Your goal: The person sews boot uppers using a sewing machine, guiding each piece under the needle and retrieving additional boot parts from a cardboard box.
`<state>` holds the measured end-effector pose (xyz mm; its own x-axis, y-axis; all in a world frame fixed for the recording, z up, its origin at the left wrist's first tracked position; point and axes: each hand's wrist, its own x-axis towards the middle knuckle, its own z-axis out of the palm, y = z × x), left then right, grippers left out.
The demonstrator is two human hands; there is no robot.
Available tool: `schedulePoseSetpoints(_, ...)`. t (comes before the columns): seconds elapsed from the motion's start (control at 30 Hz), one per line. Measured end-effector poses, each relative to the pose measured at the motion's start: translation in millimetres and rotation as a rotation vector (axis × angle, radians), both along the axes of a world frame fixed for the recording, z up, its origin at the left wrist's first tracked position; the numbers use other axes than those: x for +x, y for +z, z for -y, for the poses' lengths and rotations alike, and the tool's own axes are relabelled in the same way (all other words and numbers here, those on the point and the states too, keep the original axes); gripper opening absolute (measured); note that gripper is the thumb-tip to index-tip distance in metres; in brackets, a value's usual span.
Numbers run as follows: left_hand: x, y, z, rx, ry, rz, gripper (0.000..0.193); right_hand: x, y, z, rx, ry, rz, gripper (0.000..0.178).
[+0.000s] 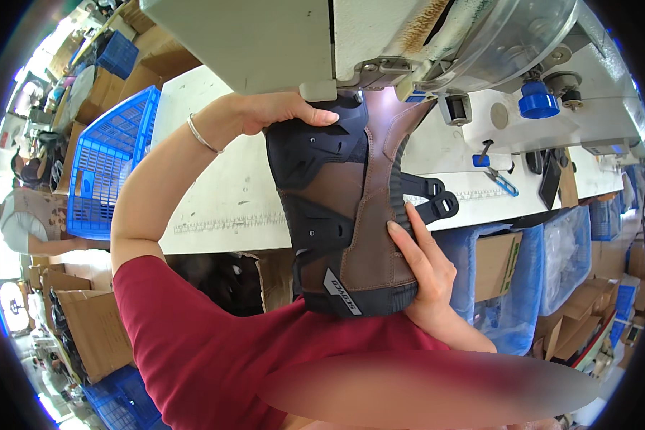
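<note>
A brown and black boot upper (322,222) with stitched panels, ribbed edges and black plastic guard plates hangs over the front edge of the white table, its far end under the sewing machine head (362,93). At its far left corner my left hand (283,113) grips it, thumb on top of the black plate and the other fingers mostly hidden. My right hand (430,276) holds the near right side, fingers laid along the ribbed edge; its thumb is out of sight. Two black slotted straps (433,201) stick out to the right. A light shines on the leather near the needle area.
On the white table (222,172) are a printed ruler scale, a blue cutter (502,183) and a black phone-like object (550,179). A blue basket (115,165) stands left. Plastic-lined blue crates (509,287) sit at right. Another person (32,222) is at far left.
</note>
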<state>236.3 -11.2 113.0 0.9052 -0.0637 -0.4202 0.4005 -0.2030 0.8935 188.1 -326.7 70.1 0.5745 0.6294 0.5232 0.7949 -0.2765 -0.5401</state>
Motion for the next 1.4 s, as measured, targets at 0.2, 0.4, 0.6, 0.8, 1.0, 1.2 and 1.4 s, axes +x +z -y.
schedulePoseSetpoints(0.2, 5, -1, -10, 0.02, -0.024, 0.04, 0.062, 1, 0, -6, 0.02, 0.013, -0.014, 0.048)
schedulePoseSetpoints(0.4, 11, -5, -12, 0.116, -0.012, 0.211, 0.057, 2, 4, -10, 0.0, 0.037, -0.006, 0.051)
schedulePoseSetpoints(0.6, 9, 4, -19, 0.138, -0.021, 0.272, 0.046, 6, 6, -17, -0.014, 0.045, 0.006, 0.055)
schedulePoseSetpoints(0.8, 16, -6, -22, 0.057, 0.03, 0.247, 0.044, 13, 11, -15, -0.027, 0.012, -0.009, 0.052)
schedulePoseSetpoints(1.0, 3, -8, -11, 0.045, 0.129, 0.095, 0.038, 32, 24, -7, 0.016, 0.017, -0.155, 0.046)
schedulePoseSetpoints(1.2, -9, -5, 6, 0.027, 0.169, 0.09, 0.04, 50, 34, 1, 0.0, 0.028, -0.164, 0.044)
schedulePoseSetpoints(1.4, -14, -5, 19, -0.072, 0.216, 0.149, 0.041, 66, 37, 4, 0.008, 0.024, -0.155, 0.045)
